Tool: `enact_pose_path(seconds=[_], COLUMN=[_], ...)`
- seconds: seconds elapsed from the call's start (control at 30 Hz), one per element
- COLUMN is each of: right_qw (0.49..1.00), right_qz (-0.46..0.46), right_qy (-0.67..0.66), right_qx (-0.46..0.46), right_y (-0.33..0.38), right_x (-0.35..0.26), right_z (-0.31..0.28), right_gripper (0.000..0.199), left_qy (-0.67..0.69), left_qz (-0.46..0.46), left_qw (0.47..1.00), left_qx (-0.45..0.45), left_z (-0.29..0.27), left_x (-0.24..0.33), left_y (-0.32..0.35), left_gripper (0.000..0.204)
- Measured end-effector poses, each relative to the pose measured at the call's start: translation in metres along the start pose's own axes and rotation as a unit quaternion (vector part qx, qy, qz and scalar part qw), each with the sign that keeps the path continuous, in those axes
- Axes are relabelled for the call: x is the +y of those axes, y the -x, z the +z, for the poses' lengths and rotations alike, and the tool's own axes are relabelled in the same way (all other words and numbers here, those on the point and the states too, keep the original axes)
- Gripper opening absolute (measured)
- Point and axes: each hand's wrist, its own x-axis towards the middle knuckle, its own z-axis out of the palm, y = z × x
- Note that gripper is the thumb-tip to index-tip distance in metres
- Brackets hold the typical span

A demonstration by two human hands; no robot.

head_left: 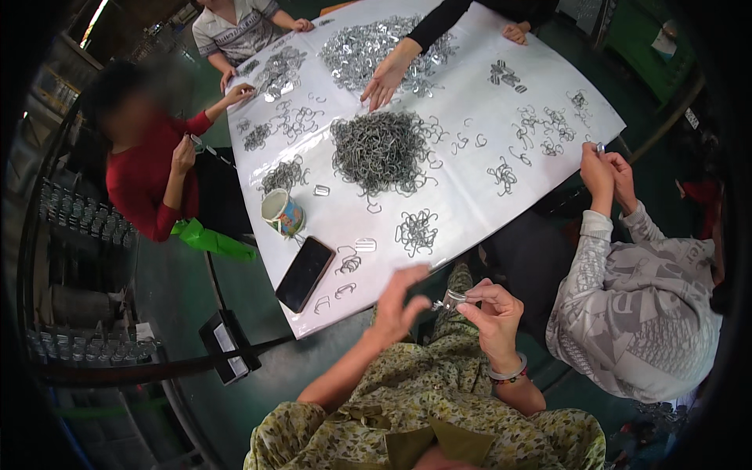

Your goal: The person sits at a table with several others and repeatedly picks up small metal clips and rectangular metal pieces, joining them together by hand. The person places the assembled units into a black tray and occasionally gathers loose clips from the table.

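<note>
Over my lap, close to the table's front edge, my right hand (497, 317) pinches a small shiny metal piece (453, 298), bent in shape like a clip or buckle. Facing it, my left hand (395, 305) has its fingers apart and slightly blurred, the thumb pointing at the piece; whether they touch is unclear. On the white table (462, 200), a small pile of wire hooks (417, 233) lies just beyond my hands. Some loose hooks (348, 261) and a flat slotted metal plate (366, 244) lie farther left, next to a dark phone (305, 274).
A patterned cup (283, 213) stands near the left edge. A large heap of hooks (380, 153) fills the middle, with a heap of shiny metal plates (352, 51) behind. Co-workers sit around: a red sleeve left, a grey hooded top (634, 305) right, a black sleeve reaching in.
</note>
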Motion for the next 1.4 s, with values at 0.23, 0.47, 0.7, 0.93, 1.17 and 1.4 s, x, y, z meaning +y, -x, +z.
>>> enact_pose_path(seconds=[0.23,0.47,0.7,0.93,1.17,1.4], right_qw=[0.996,0.991,0.990,0.988,0.985,0.986], right_qz=[0.049,0.071,0.071,0.052,0.029,0.051], right_qy=[0.063,0.090,0.084,0.105,0.112,0.100], right_qx=[-0.045,-0.066,-0.086,-0.103,-0.131,-0.122], right_y=[0.000,-0.001,-0.007,-0.006,-0.008,-0.012], right_x=[0.006,0.008,0.013,0.006,0.005,0.007], right_z=[-0.007,-0.005,-0.012,-0.022,-0.016,-0.022], right_gripper=[0.020,0.018,0.016,0.019,0.021,0.023], left_qy=[-0.181,-0.297,-0.335,-0.476,-0.511,-0.583], left_qz=[0.009,-0.001,-0.084,0.022,0.105,0.032], left_qw=[0.983,0.951,0.935,0.879,0.850,0.789], left_qx=[0.000,-0.089,-0.076,0.027,-0.066,-0.192], left_z=[0.003,0.063,0.075,0.035,0.014,0.063], left_x=[-0.079,-0.130,-0.127,-0.162,-0.173,-0.196], left_y=[-0.140,-0.224,-0.250,-0.283,-0.302,-0.348], left_gripper=[0.007,0.012,0.022,0.008,0.010,0.008])
